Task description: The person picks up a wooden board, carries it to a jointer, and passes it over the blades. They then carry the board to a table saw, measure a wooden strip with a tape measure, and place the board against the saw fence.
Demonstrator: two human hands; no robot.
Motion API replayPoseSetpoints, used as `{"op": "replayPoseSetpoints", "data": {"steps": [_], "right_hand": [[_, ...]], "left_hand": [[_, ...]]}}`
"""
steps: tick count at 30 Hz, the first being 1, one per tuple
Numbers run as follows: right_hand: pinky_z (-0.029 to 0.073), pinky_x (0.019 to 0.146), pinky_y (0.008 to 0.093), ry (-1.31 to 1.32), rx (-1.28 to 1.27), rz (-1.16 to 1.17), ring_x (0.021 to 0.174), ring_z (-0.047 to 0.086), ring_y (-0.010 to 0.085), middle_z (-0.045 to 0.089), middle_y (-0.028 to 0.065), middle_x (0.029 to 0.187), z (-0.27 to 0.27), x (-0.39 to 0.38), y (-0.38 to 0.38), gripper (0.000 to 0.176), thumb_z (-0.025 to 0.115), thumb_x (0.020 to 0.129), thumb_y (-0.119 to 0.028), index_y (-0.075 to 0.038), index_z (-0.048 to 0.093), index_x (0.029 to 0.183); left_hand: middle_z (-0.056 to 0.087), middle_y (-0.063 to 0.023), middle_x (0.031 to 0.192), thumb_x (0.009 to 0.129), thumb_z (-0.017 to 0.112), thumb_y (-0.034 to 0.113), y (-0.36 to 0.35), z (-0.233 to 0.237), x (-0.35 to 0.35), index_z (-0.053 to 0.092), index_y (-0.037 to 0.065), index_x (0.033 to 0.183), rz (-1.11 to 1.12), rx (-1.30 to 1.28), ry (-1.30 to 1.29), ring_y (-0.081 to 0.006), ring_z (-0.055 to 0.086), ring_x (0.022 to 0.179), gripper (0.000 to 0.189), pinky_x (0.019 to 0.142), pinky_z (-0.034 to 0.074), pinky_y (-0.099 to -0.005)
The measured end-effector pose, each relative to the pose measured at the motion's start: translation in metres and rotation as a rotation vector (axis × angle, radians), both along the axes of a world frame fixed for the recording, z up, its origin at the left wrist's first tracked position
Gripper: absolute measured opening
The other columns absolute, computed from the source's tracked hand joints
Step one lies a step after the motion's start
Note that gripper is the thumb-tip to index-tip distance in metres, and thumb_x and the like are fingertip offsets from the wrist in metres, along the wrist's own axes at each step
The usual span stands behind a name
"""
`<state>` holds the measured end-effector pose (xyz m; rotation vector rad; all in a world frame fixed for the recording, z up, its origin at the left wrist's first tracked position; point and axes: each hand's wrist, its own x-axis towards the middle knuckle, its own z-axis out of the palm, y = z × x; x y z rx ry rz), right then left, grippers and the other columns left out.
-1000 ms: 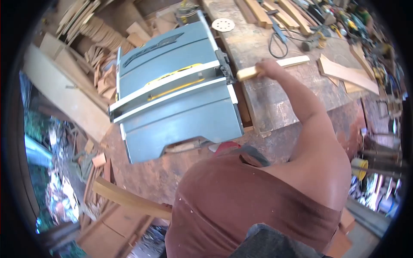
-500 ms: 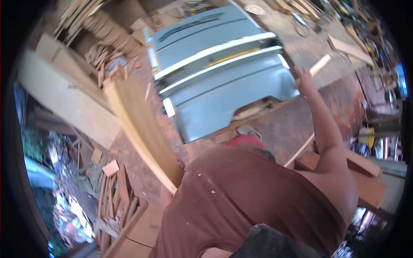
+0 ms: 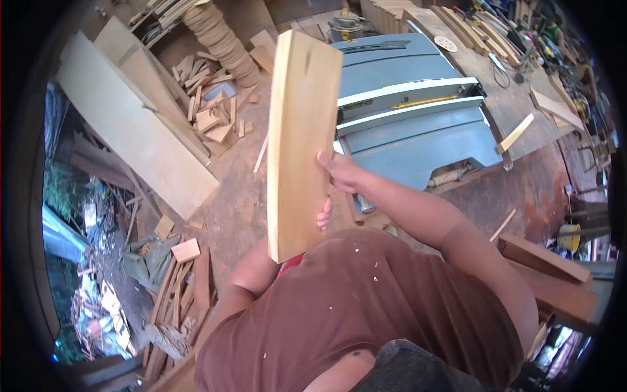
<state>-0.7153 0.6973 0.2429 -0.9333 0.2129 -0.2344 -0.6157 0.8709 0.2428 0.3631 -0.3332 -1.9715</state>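
Observation:
A thick wooden board (image 3: 304, 144) stands nearly upright in front of my body, its long edge turned to the left. My right hand (image 3: 338, 171) grips the board's right edge around its middle, thumb on the near face. Lower down, the fingers of my left hand (image 3: 324, 214) curl round the same edge; the rest of that hand is behind the board. Behind and to the right is a blue-grey table saw (image 3: 418, 140) with a white fence rail, partly covered by the board.
Long pale panels (image 3: 140, 124) lean at the left, near scrap wood (image 3: 212, 121) and stacked round pieces (image 3: 222, 42). Offcuts (image 3: 186, 287) lie low left. A workbench (image 3: 522, 88) with wood strips and a cable stands right, with thick beams (image 3: 545, 258) below.
The board has moved right and up, in front of my body. My right hand has left the saw's right edge and taken hold of the board. The saw now appears further right.

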Motion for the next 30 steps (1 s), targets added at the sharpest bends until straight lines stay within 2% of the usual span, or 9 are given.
{"op": "replayPoseSetpoints", "data": {"steps": [4, 6, 8, 9, 11, 12, 14, 18, 30], "right_hand": [[0.048, 0.101, 0.0433, -0.112, 0.117, -0.187, 0.127, 0.053, 0.026, 0.051, 0.0175, 0.139, 0.003, 0.065, 0.017, 0.082, 0.064, 0.087, -0.059, -0.004, 0.04, 0.142], [0.049, 0.101, 0.0451, -0.061, 0.214, -0.347, 0.125, 0.055, 0.0278, 0.054, 0.0195, 0.136, -0.005, 0.108, 0.035, 0.08, 0.063, 0.089, -0.057, -0.001, 0.04, 0.142], [0.05, 0.101, 0.0453, 0.002, 0.261, -0.481, 0.123, 0.057, 0.0293, 0.056, 0.0212, 0.133, -0.022, 0.149, 0.043, 0.077, 0.065, 0.09, -0.05, 0.003, 0.041, 0.14], [0.05, 0.101, 0.0449, 0.082, 0.241, -0.548, 0.122, 0.057, 0.0297, 0.055, 0.0207, 0.134, -0.032, 0.167, 0.052, 0.072, 0.064, 0.093, -0.046, 0.002, 0.041, 0.14], [0.049, 0.101, 0.0426, 0.245, 0.232, -0.691, 0.119, 0.058, 0.0296, 0.056, 0.0197, 0.133, -0.026, 0.196, 0.072, 0.06, 0.064, 0.096, -0.034, 0.004, 0.043, 0.138], [0.049, 0.101, 0.0426, 0.253, 0.235, -0.723, 0.119, 0.058, 0.0296, 0.056, 0.0197, 0.133, -0.028, 0.207, 0.082, 0.06, 0.064, 0.096, -0.034, 0.004, 0.043, 0.138], [0.049, 0.1, 0.0412, 0.269, 0.234, -0.749, 0.118, 0.059, 0.0281, 0.057, 0.0193, 0.131, -0.04, 0.228, 0.092, 0.058, 0.065, 0.096, -0.031, 0.005, 0.044, 0.137], [0.05, 0.1, 0.0405, 0.296, 0.257, -0.911, 0.116, 0.059, 0.0261, 0.059, 0.0175, 0.128, -0.052, 0.25, 0.103, 0.055, 0.062, 0.097, -0.033, 0.004, 0.046, 0.134], [0.04, 0.107, 0.0433, 0.057, 0.25, -1.091, 0.125, 0.052, 0.0248, 0.054, 0.014, 0.136, -0.079, 0.219, 0.046, 0.049, 0.056, 0.101, -0.034, -0.004, 0.044, 0.138]], "left_hand": [[0.064, -0.01, 0.095, 0.097, 0.047, 0.053, 0.0, 0.003, 0.095, 0.055, -0.002, 0.119, 0.068, -0.183, -0.355, -0.0228, 0.061, 0.086, 0.06, 0.085, 0.049, -0.0349], [0.064, -0.0124, 0.111, 0.1, 0.043, 0.054, 0.014, -0.048, 0.197, 0.048, -0.001, 0.138, -0.107, 0.154, -1.024, -0.0254, 0.063, 0.099, 0.067, 0.091, 0.051, -0.0385], [0.06, -0.0098, 0.123, 0.1, 0.041, 0.058, 0.033, -0.064, 0.267, 0.037, 0.001, 0.147, 0.16, 0.192, -0.84, -0.0237, 0.061, 0.108, 0.074, 0.09, 0.051, -0.0371], [0.06, -0.0098, 0.123, 0.1, 0.041, 0.058, 0.045, -0.064, 0.304, 0.037, 0.001, 0.147, 0.122, 0.181, -0.823, -0.0237, 0.061, 0.108, 0.074, 0.09, 0.051, -0.0371], [0.044, -0.0131, 0.147, 0.103, 0.043, 0.049, 0.059, -0.05, 0.357, 0.028, 0.003, 0.152, -0.082, -0.144, -0.502, -0.0256, 0.048, 0.13, 0.07, 0.106, 0.042, -0.0398], [0.044, -0.0131, 0.147, 0.103, 0.043, 0.049, 0.062, -0.032, 0.357, 0.028, 0.003, 0.152, -0.112, -0.15, -0.489, -0.0256, 0.048, 0.13, 0.07, 0.106, 0.042, -0.0398], [0.045, -0.0136, 0.146, 0.102, 0.047, 0.046, 0.06, 0.005, 0.339, 0.024, 0.007, 0.155, -0.075, 0.05, -1.172, -0.0292, 0.047, 0.131, 0.069, 0.111, 0.036, -0.0393], [0.049, -0.0164, 0.145, 0.1, 0.054, 0.027, 0.02, -0.033, 0.34, 0.034, 0.004, 0.15, 0.216, -0.312, -1.548, -0.0255, 0.047, 0.133, 0.059, 0.111, 0.035, -0.0367], [0.058, -0.0139, 0.136, 0.098, 0.057, 0.02, -0.132, -0.047, 0.351, 0.046, -0.001, 0.143, -0.117, -0.351, -1.245, -0.0184, 0.053, 0.125, 0.051, 0.105, 0.04, -0.032]]}}
